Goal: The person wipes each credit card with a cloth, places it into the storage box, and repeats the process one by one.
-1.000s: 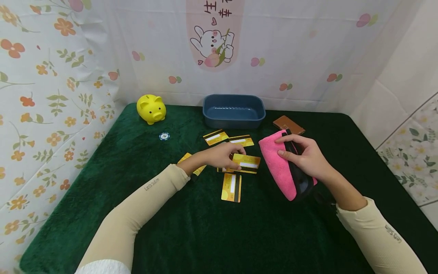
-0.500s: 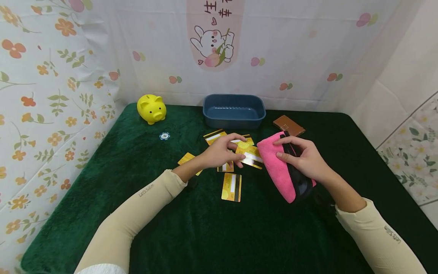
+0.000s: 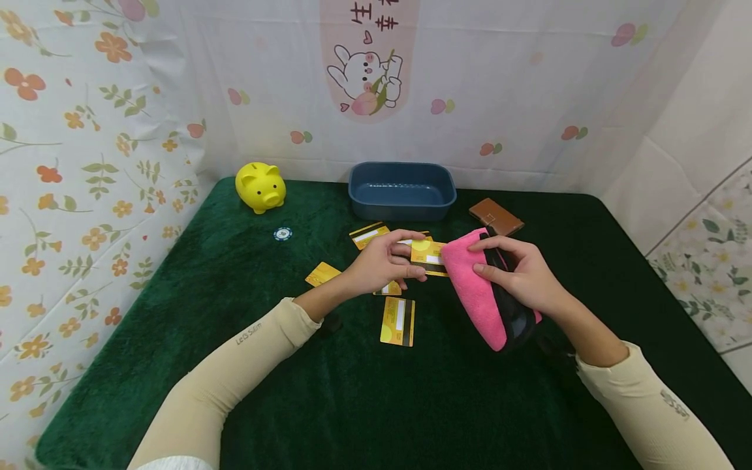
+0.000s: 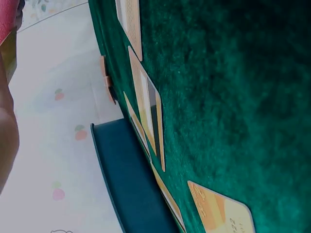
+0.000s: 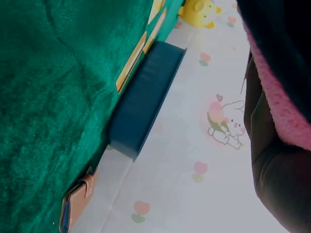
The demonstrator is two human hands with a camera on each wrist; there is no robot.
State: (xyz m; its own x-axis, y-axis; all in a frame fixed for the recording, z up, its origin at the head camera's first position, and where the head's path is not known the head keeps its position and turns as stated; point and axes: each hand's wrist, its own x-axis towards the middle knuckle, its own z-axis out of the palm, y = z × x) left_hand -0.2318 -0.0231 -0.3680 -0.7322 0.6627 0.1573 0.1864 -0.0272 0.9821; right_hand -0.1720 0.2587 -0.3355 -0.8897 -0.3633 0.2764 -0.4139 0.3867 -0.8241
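In the head view my left hand [image 3: 378,262] pinches a yellow card [image 3: 427,258] between thumb and fingers. The card's right end meets the edge of a pink fuzzy pouch [image 3: 474,290] with black trim; whether it lies inside or behind the edge I cannot tell. My right hand [image 3: 525,274] grips the pouch by its upper dark edge, thumb on the pink side. Other yellow cards lie on the green cloth: one upright card [image 3: 397,321] in front, another card [image 3: 322,274] at left, partly under my left forearm, and several around the left hand, partly hidden by it.
A blue basin [image 3: 402,207] stands at the back middle. To its right lies a brown wallet [image 3: 496,216]. At back left are a yellow piggy bank [image 3: 260,188] and a poker chip [image 3: 282,234]. The green cloth [image 3: 329,405] meets a printed curtain behind.
My left hand has lifted the yellow card from the others and brought it rightward to the pouch, levelling it. The right hand holds the pouch almost still, slightly further left.
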